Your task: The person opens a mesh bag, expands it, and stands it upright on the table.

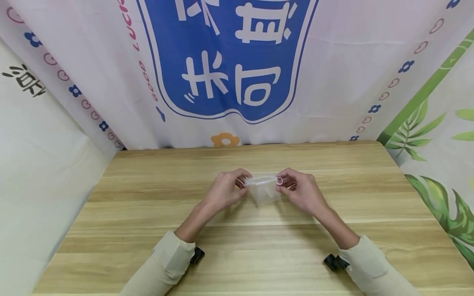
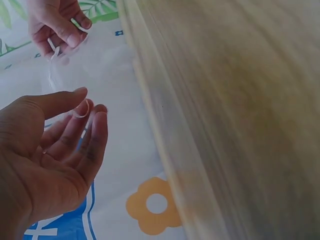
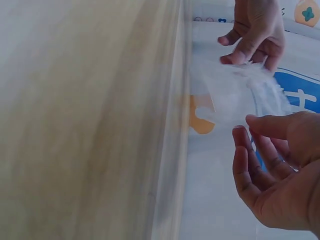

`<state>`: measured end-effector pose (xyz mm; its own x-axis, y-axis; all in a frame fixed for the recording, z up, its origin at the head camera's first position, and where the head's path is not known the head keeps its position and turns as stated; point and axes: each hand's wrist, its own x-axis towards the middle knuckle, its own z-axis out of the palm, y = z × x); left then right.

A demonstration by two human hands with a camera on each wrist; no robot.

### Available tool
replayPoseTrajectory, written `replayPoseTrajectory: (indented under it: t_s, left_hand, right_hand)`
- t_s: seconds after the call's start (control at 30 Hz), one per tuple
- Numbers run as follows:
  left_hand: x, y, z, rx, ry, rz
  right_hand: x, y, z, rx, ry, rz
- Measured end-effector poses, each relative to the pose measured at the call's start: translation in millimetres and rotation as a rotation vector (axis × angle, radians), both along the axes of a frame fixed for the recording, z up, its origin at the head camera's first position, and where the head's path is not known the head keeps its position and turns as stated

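A small, see-through plastic drawstring bag [image 1: 264, 194] hangs between the two hands above the table, its gathered top stretched sideways. My left hand [image 1: 226, 190] pinches the left end of its top between thumb and fingers. At the right end, my right hand [image 1: 303, 190] does the same, and a thin white string loop [image 1: 280, 181] shows by its fingertips. The left wrist view shows a fine string [image 2: 84, 111] curving at the left fingertips. In the right wrist view the clear bag [image 3: 232, 97] spans from one hand to the other, with a ruffled edge.
Both hands are over a wood-grain table [image 1: 237, 255]. Behind its far edge hangs a white cloth [image 1: 333, 94] with a blue printed panel and an orange flower. Small black devices [image 1: 335, 262] are strapped at both wrists, by the rolled sleeves [image 1: 174, 250].
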<state>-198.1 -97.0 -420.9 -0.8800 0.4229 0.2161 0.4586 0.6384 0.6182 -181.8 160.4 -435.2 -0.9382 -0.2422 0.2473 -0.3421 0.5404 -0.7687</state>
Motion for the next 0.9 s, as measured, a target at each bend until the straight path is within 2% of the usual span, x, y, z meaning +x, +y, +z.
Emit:
replayPoseTrajectory:
  t_s: [0.13, 0.3, 0.7, 0.9]
  left_hand:
    - [-0.5, 0.9, 1.2, 0.020, 0.031, -0.016]
    - [1.2, 2.6, 2.8, -0.033, 0.060, -0.016]
    - [5.3, 4.5, 5.4, -0.062, 0.049, -0.022]
    - [4.7, 1.3, 6.2, -0.028, 0.043, -0.023]
  right_hand:
    - [-1.5, 0, -0.1, 0.001, 0.009, 0.001]
    - [-3.3, 0, 1.0, 0.027, -0.015, 0.019]
    - [-2.4, 4, 5.3, 0.063, -0.087, 0.064]
    - [-1.1, 7, 11.6, 0.073, -0.084, 0.060]
